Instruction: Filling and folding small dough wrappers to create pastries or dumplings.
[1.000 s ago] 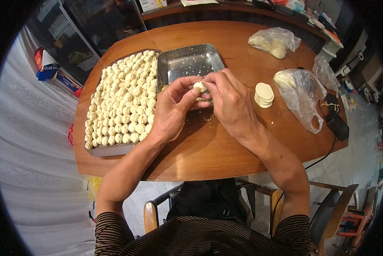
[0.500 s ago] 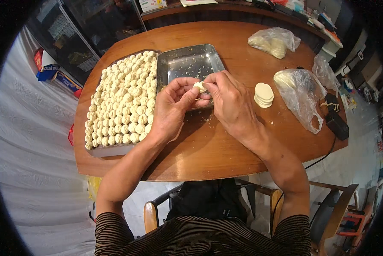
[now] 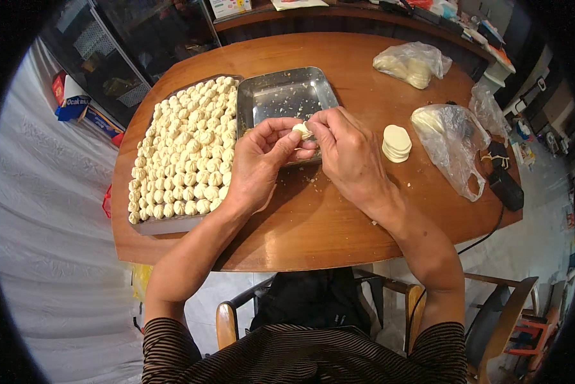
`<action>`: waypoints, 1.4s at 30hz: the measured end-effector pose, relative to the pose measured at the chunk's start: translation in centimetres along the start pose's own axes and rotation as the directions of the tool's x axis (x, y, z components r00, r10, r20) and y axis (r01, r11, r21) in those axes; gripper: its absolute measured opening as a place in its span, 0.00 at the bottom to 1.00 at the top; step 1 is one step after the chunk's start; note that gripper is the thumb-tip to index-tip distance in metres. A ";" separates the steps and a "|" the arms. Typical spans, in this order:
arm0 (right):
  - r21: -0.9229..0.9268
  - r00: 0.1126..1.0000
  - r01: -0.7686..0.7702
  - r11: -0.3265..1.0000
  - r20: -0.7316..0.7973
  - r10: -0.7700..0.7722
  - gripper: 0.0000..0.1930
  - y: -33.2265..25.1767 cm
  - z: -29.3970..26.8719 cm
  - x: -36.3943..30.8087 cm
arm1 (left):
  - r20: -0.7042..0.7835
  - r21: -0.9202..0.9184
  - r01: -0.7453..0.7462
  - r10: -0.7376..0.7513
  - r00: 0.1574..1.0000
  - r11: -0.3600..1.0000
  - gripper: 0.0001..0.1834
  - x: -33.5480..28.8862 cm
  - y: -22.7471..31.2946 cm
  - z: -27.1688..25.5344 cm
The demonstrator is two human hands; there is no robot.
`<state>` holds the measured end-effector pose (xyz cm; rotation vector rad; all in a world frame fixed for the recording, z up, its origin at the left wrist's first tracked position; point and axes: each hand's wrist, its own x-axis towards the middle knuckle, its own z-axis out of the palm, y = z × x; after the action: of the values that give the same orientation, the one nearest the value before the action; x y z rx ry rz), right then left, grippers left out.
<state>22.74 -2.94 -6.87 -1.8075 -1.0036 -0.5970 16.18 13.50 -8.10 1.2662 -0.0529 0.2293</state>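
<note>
A small pale dumpling [image 3: 302, 131] is held between my two hands, over the near edge of a metal tray [image 3: 252, 88] with crumbs in it. My left hand [image 3: 262, 153] is closed around its side, thumb on top and fingers curled beneath. My right hand [image 3: 351, 144] pinches the upper edge of the dough between thumb and forefinger. On the left, a large tray is covered with rows of pleated dumplings [image 3: 185, 147]. To the right of my right hand lies a short stack of round dough wrappers [image 3: 396, 142].
One clear plastic bag [image 3: 451, 137] with wrappers lies at the right, and another bag [image 3: 412, 63] with pale dough pieces sits farther back. A black box with a cord [image 3: 506, 187] stands at the wooden table's [image 3: 300, 237] right edge. Chairs [image 3: 502, 313] stand below.
Both hands stay in nearly the same place over the metal tray. The fingers have shifted only slightly at the dumpling's edge.
</note>
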 end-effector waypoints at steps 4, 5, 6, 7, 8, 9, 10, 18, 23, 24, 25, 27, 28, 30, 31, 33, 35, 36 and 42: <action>-0.012 1.000 -0.010 1.000 0.004 0.011 0.04 -0.2 -0.1 0.1 | -0.018 -0.014 0.007 -0.008 1.000 1.000 0.12 0.1 0.0 -0.1; -0.004 0.999 -0.030 1.000 0.013 0.030 0.04 -0.4 -0.2 0.1 | -0.021 -0.018 0.007 -0.008 1.000 1.000 0.12 0.1 0.0 -0.1; 0.003 0.999 -0.049 0.999 0.023 0.049 0.04 -0.5 -0.3 0.2 | -0.024 -0.021 0.000 0.000 1.000 1.000 0.13 0.1 0.0 -0.1; 0.016 0.998 -0.052 0.999 0.024 0.051 0.04 -0.4 -0.2 0.2 | -0.027 -0.023 -0.008 0.007 1.000 1.000 0.13 0.1 -0.1 -0.1; 0.029 0.998 -0.055 0.998 0.025 0.054 0.04 -0.3 -0.2 0.1 | -0.029 -0.026 -0.015 0.014 0.999 1.000 0.13 0.1 -0.2 -0.1; 0.041 0.998 -0.058 0.997 0.027 0.057 0.04 -0.2 -0.2 0.1 | -0.021 -0.011 -0.023 0.022 1.000 1.000 0.14 0.1 -0.3 -0.2; 0.038 0.998 -0.055 0.998 0.028 0.054 0.04 -0.2 -0.3 0.1 | -0.012 0.005 -0.030 0.031 0.999 1.000 0.14 0.1 -0.3 -0.2; -0.048 0.997 0.054 0.997 0.058 -0.051 0.04 -0.1 -0.7 0.3 | -0.020 0.010 -0.038 0.038 0.999 0.999 0.16 -0.1 0.2 0.1; -0.105 0.991 0.108 0.989 0.086 -0.099 0.05 -0.1 -1.0 0.3 | -0.019 0.024 -0.012 0.012 1.000 1.000 0.12 0.0 0.2 -0.1; -0.110 0.990 0.114 0.987 0.093 -0.104 0.05 -0.1 -1.0 0.3 | -0.022 0.027 -0.011 0.012 1.000 1.000 0.12 0.1 0.2 -0.1; -0.096 0.990 0.119 0.988 0.084 -0.111 0.05 -0.1 -1.0 0.3 | -0.024 0.030 -0.011 0.012 1.000 0.999 0.12 0.1 0.2 -0.1; -0.067 0.990 0.128 0.990 0.065 -0.124 0.06 0.0 -0.9 0.4 | -0.021 0.025 -0.012 0.012 1.000 1.000 0.12 0.1 0.1 0.0; -0.074 0.990 0.134 0.988 0.057 -0.130 0.07 -0.1 -0.9 0.4 | -0.016 0.018 -0.012 0.013 1.000 1.000 0.11 0.1 0.1 0.0; -0.083 0.989 0.148 0.986 0.043 -0.144 0.08 -0.4 -0.8 0.5 | -0.011 0.013 -0.014 0.015 1.000 1.000 0.12 0.1 0.1 -0.1; -0.099 0.987 0.158 0.983 0.058 -0.152 0.08 -0.4 -0.8 0.5 | -0.010 0.013 -0.016 0.016 1.000 1.000 0.12 0.1 -0.1 -0.3; -0.136 0.982 0.176 0.975 0.088 -0.165 0.09 -0.2 -1.1 0.4 | -0.007 0.016 -0.014 0.014 1.000 1.000 0.12 0.1 0.0 -0.2; -0.131 0.979 0.196 0.972 0.081 -0.186 0.09 -0.1 -1.1 0.4 | -0.009 0.024 -0.008 0.008 1.000 1.000 0.13 0.0 0.2 0.0; -0.127 0.977 0.205 0.970 0.077 -0.197 0.09 0.0 -1.1 0.4 | -0.008 0.030 -0.007 0.007 1.000 1.000 0.13 0.0 0.2 -0.1; -0.173 0.981 0.163 0.971 0.128 -0.142 0.06 -0.3 -1.3 0.4 | -0.002 0.062 0.024 -0.024 1.000 0.998 0.15 0.0 0.3 0.0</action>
<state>22.77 -3.86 -5.84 -1.9549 -1.2081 -0.7053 16.15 13.61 -7.80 1.3279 -0.0294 0.2127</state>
